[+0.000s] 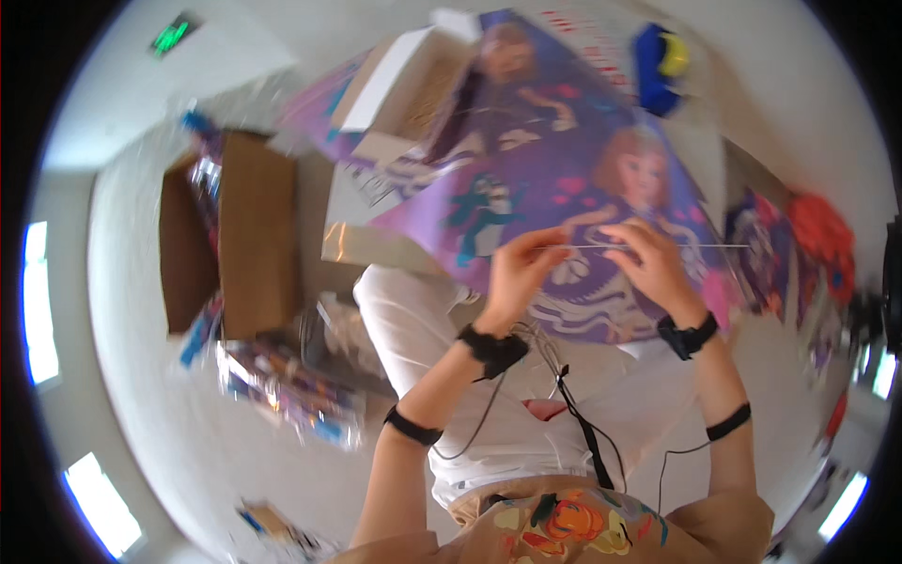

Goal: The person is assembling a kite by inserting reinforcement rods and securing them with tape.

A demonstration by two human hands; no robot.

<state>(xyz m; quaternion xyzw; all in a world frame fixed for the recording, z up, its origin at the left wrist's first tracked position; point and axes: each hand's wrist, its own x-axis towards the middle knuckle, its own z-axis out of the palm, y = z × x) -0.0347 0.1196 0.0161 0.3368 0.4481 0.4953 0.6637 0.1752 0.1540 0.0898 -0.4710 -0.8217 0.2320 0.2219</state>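
Observation:
A thin white rod (707, 246) runs level between my two hands and sticks out well past the right one. My left hand (522, 271) pinches its near-left end, thumb and fingers pressed together. My right hand (650, 267) grips it farther right, with fingers bent around it. Beneath both hands spreads a purple kite-like sheet (554, 179), pointed at its corners and printed with cartoon figures. It lies over the work surface and hangs toward my lap. Whether the rod touches the sheet, I cannot tell.
An open white carton (395, 80) sits on the sheet at the far left. A blue-and-yellow tape dispenser (658, 68) stands far right. To my left are a brown cardboard box (260, 235) and plastic-wrapped packs (291, 390). Cables (489, 414) hang between my wrists.

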